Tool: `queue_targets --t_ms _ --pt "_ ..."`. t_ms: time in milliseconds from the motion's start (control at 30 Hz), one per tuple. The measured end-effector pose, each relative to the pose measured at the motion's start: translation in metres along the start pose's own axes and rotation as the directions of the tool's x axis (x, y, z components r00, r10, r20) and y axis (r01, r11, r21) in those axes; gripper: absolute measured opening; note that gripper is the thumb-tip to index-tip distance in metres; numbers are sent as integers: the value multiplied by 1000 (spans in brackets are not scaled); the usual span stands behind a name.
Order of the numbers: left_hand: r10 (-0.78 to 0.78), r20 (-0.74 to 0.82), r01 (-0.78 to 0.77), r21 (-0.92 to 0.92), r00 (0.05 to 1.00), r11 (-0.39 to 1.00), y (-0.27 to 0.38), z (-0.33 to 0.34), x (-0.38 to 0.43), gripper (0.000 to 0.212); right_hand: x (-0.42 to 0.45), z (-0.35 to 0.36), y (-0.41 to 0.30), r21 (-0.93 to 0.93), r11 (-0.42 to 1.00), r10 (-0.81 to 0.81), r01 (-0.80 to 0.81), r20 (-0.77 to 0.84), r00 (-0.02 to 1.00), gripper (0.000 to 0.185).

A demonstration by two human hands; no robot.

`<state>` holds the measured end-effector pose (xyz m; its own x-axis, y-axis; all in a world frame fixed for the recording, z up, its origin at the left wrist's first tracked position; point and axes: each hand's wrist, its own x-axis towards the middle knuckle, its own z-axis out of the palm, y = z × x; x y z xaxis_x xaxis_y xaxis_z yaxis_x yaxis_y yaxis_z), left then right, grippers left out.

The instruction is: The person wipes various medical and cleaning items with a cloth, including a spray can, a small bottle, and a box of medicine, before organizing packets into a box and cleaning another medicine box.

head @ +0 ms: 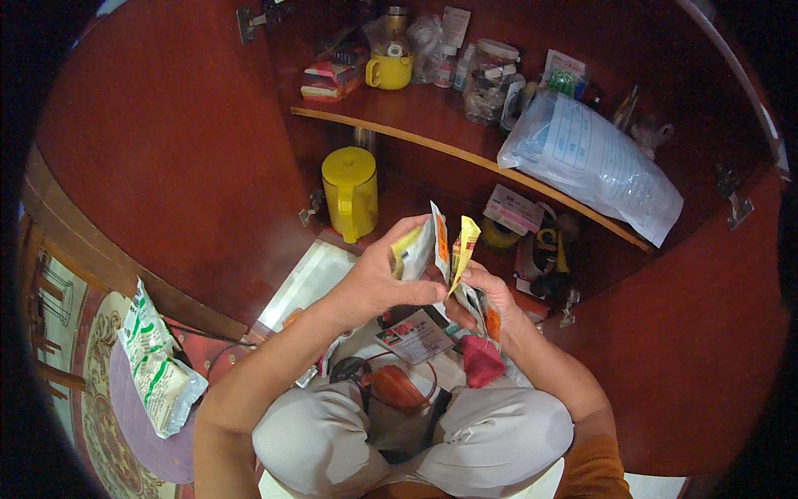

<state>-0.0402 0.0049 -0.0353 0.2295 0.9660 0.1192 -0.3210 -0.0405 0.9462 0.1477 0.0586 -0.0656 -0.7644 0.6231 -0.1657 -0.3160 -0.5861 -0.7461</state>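
My left hand (380,274) grips several small packets (419,252), grey and yellow, its thumb pointing right across their lower edge. A grey packet with an orange panel (441,240) stands up at their right side. Just to the right, my right hand (492,293) holds a yellow packet (464,249) upright, along with grey and orange packets (486,315) lower in the palm. Both hands are close together above my knees. Below them lie a printed card (416,337), a crumpled red cloth-like item (482,362) and a reddish-brown rounded object (396,387) near a thin red cord.
An open dark red cabinet holds a shelf (399,128) with a yellow mug (389,72), a glass jar (489,87) and a large plastic bag (592,162). Underneath stands a yellow lidded jug (350,193). A white-green bag (159,368) rests on a purple cushion (128,399) at left.
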Motion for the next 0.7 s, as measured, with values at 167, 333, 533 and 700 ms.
queue_targets --t_ms 167,333,533,700 --pt "22 3 -22 187 1000 982 0 2 2 70 -1 -9 2 57 996 60 -64 73 996 50" --pt "-107 -115 68 -301 988 951 -14 -15 2 40 -2 -6 -6 -137 990 -47 43 -26 999 38" --pt "-242 38 237 -386 970 892 -24 -17 0 53 -4 14 -10 -472 874 -173 114 -84 981 15" --pt "-145 188 207 -367 971 907 -21 -10 -4 59 -1 11 -4 -579 801 -262 151 -113 958 13"
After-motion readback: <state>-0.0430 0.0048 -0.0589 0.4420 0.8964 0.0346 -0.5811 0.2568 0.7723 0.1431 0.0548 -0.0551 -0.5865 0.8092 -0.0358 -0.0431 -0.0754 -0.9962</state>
